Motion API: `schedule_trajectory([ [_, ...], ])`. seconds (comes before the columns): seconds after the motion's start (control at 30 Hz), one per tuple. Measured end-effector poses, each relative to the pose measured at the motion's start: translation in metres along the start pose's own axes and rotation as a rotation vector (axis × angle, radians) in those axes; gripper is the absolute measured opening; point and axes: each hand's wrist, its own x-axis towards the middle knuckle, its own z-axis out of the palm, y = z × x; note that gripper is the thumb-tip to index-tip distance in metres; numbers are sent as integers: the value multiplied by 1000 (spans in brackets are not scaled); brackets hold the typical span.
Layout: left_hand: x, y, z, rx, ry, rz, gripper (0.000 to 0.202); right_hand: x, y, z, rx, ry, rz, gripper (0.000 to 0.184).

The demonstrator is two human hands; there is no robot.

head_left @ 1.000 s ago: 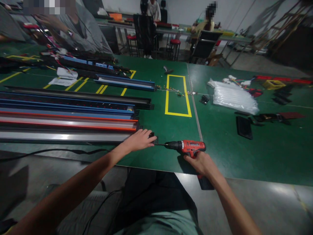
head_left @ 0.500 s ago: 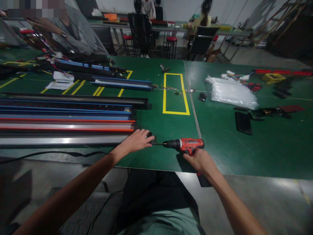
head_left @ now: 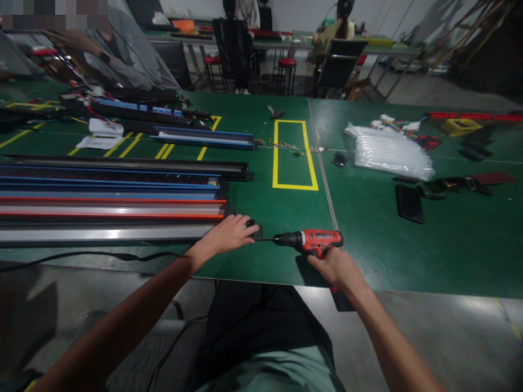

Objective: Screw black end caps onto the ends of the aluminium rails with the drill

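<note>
My right hand [head_left: 337, 267] grips a red and black cordless drill [head_left: 322, 238] by its handle, just above the table near its front edge. The drill's long thin bit [head_left: 267, 239] points left. Its tip reaches a small black end piece [head_left: 257, 231] on the nearest silver-grey metal profile [head_left: 122, 233]. Over that profile's right end lies my left hand [head_left: 231, 233], its fingers and thumb closed around the black end piece. The hand hides part of the end piece and where the bit meets it.
Beyond the nearest profile lie an orange-edged profile [head_left: 110, 208] and several blue and black ones. A yellow tape rectangle [head_left: 295, 187] marks the green table [head_left: 368, 256]. To the right are a bubble-wrap bundle [head_left: 392, 153] and a black phone-like slab [head_left: 409, 203]. A person in grey [head_left: 139, 54] stands across, left.
My hands and the drill keep nearly the same pose, the bit still at the end piece. The drill appears very slightly farther right. The view has shifted slightly.
</note>
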Motion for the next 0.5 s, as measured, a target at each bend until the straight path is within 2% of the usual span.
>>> schedule_trajectory([
  [0.2,-1,-4,-2,-63,-9,34,71,0,1,-1,-3,-12,2,40],
  [0.37,1,-4,-3,-108,-7,11,58,1,1,0,1,2,-10,38],
  [0.5,2,-3,-4,-110,-2,-1,59,1,1,0,-6,-6,-6,38],
])
